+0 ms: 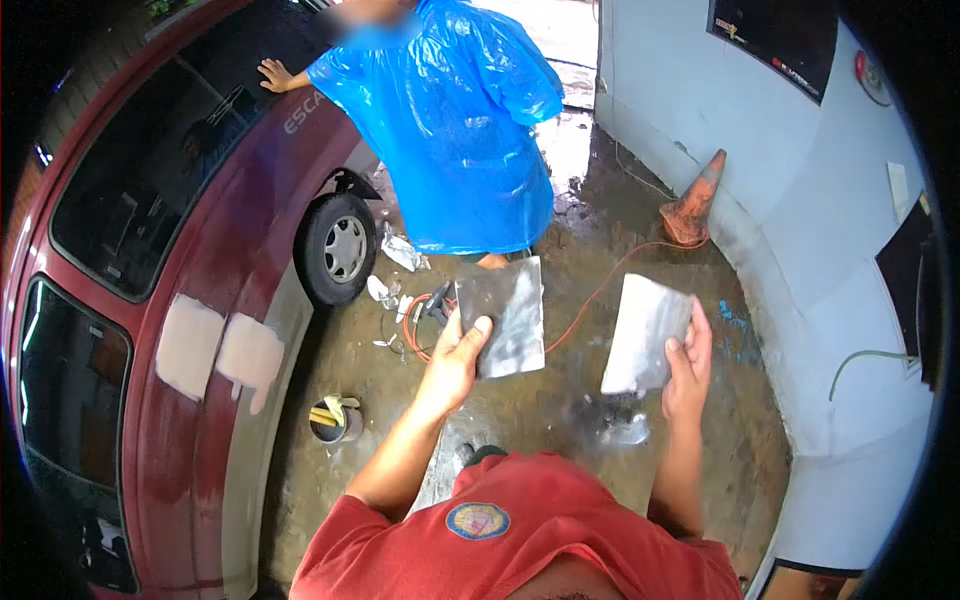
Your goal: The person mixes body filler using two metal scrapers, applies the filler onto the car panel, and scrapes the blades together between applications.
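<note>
My left hand [458,362] grips the left edge of a dark grey, shiny rectangular sheet [513,318], with the thumb lying on its face. A paler, whitish-grey sheet [643,335] is tilted in my right hand [688,368], pinched near its right edge. The two sheets are held apart in front of my chest, above the floor. What they are made of I cannot make out. To the left stands a dark red van [265,190] with two beige filler patches, one [190,345] beside the other [250,352].
A person in a blue plastic raincoat [460,130] stands ahead, one hand [280,76] against the van. A small bucket [336,420] with yellow items sits at lower left. An orange hose [590,300] crosses the wet floor towards a tilted traffic cone [695,200] by the wall.
</note>
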A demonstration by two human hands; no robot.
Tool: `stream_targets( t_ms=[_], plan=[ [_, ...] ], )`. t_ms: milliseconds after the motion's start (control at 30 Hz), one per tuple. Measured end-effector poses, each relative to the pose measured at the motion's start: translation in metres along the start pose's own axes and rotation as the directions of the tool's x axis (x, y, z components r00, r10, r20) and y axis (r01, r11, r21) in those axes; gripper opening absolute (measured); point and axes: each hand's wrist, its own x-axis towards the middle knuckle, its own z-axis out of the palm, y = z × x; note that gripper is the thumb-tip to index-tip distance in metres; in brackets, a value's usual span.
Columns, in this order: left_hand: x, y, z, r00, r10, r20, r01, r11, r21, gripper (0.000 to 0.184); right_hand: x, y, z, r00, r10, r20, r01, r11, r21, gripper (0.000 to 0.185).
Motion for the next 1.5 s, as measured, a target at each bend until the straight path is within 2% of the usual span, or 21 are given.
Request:
stream_targets(
  t_ms=[33, 67, 100, 167, 200, 267, 300, 333, 433, 600, 700, 833, 867, 1033, 1133, 1233, 1267, 1333, 1367, 1400, 1500],
  plan=[
    [-0.001, 0.002, 0.008, 0.999, 0.036, -0.024, -0.036, 0.999, -0.039, 0.054, 0.005, -0.007, -0.002, 0.999, 0.025, 0.020, -0.026, 0.997, 0.066, 0.060],
    [-0.002, 0.005, 0.014, 0.998, 0.052, -0.017, -0.053, 0.998, -0.038, 0.053, 0.008, -0.008, -0.010, 0.996, 0.082, 0.046, -0.085, 0.995, 0.059, 0.059],
    [-0.004, 0.009, 0.018, 0.997, 0.070, -0.011, -0.070, 0.997, -0.036, 0.053, 0.013, -0.013, -0.009, 0.996, 0.051, 0.068, -0.051, 0.999, -0.008, 0.059],
    [-0.011, 0.014, 0.027, 0.997, 0.076, 0.006, -0.076, 0.997, -0.018, 0.053, 0.023, -0.026, -0.001, 0.992, -0.005, 0.126, 0.022, 0.991, -0.134, 0.057],
    [-0.014, 0.016, 0.030, 0.997, 0.081, 0.011, -0.081, 0.997, -0.009, 0.053, 0.028, -0.028, 0.006, 0.985, -0.105, 0.135, 0.131, 0.971, -0.201, 0.055],
    [-0.021, 0.018, 0.033, 0.998, 0.063, 0.029, -0.065, 0.997, 0.051, 0.050, 0.038, -0.046, 0.019, 0.971, -0.107, 0.216, 0.179, 0.921, -0.346, 0.056],
    [-0.025, 0.019, 0.034, 0.998, 0.055, 0.034, -0.057, 0.995, 0.080, 0.049, 0.044, -0.051, 0.022, 0.960, -0.105, 0.259, 0.208, 0.887, -0.412, 0.056],
    [-0.026, 0.022, 0.036, 0.998, 0.051, 0.027, -0.053, 0.993, 0.106, 0.049, 0.051, -0.047, 0.024, 0.931, -0.222, 0.290, 0.347, 0.785, -0.513, 0.061],
    [-0.034, 0.034, 0.044, 1.000, 0.027, 0.012, -0.028, 0.987, 0.157, 0.051, 0.061, -0.069, 0.035, 0.911, -0.106, 0.398, 0.308, 0.816, -0.490, 0.067],
    [-0.049, 0.048, 0.050, 0.999, -0.027, -0.040, 0.036, 0.975, 0.219, 0.054, 0.073, -0.062, 0.053, 0.829, -0.220, 0.515, 0.522, 0.635, -0.570, 0.071],
    [-0.053, 0.049, 0.045, 0.999, 0.001, -0.038, 0.010, 0.958, 0.286, 0.053, 0.066, -0.047, 0.063, 0.780, -0.226, 0.584, 0.571, 0.640, -0.515, 0.072],
    [-0.054, 0.043, 0.039, 0.998, 0.021, -0.056, -0.006, 0.966, 0.258, 0.051, 0.048, -0.043, 0.070, 0.695, -0.228, 0.682, 0.607, 0.694, -0.387, 0.072],
    [-0.055, 0.043, 0.039, 0.997, 0.019, -0.071, -0.001, 0.971, 0.240, 0.051, 0.042, -0.040, 0.071, 0.686, -0.170, 0.707, 0.595, 0.691, -0.411, 0.072],
    [-0.049, 0.044, 0.035, 0.992, 0.050, -0.117, -0.024, 0.976, 0.215, 0.048, 0.016, -0.030, 0.074, 0.626, -0.259, 0.735, 0.655, 0.687, -0.315, 0.069],
    [-0.042, 0.039, 0.029, 0.966, 0.108, -0.234, -0.086, 0.991, 0.101, 0.047, 0.000, -0.024, 0.068, 0.585, -0.268, 0.766, 0.699, 0.646, -0.308, 0.068],
    [-0.039, 0.039, 0.024, 0.921, 0.174, -0.348, -0.175, 0.984, 0.027, 0.045, -0.022, -0.023, 0.059, 0.660, 0.000, 0.751, 0.514, 0.729, -0.452, 0.067],
    [-0.040, 0.044, 0.028, 0.913, 0.173, -0.369, -0.195, 0.981, -0.022, 0.045, -0.026, -0.013, 0.058, 0.726, -0.093, 0.681, 0.454, 0.809, -0.374, 0.064],
    [-0.039, 0.046, 0.024, 0.913, 0.160, -0.376, -0.212, 0.972, -0.100, 0.045, -0.039, 0.030, 0.050, 0.889, -0.037, 0.456, 0.110, 0.985, -0.135, 0.064],
    [-0.040, 0.047, 0.020, 0.919, 0.151, -0.365, -0.189, 0.979, -0.073, 0.046, -0.044, 0.035, 0.048, 0.938, 0.039, 0.346, -0.051, 0.998, 0.027, 0.064],
    [-0.041, 0.048, 0.016, 0.925, 0.141, -0.352, -0.167, 0.985, -0.046, 0.046, -0.049, 0.032, 0.040, 0.914, 0.223, 0.338, -0.278, 0.952, 0.124, 0.064],
    [-0.032, 0.042, 0.007, 0.926, 0.206, -0.316, -0.227, 0.973, -0.029, 0.047, -0.066, 0.037, 0.034, 0.776, 0.549, 0.311, -0.631, 0.670, 0.392, 0.063]
  ],
)
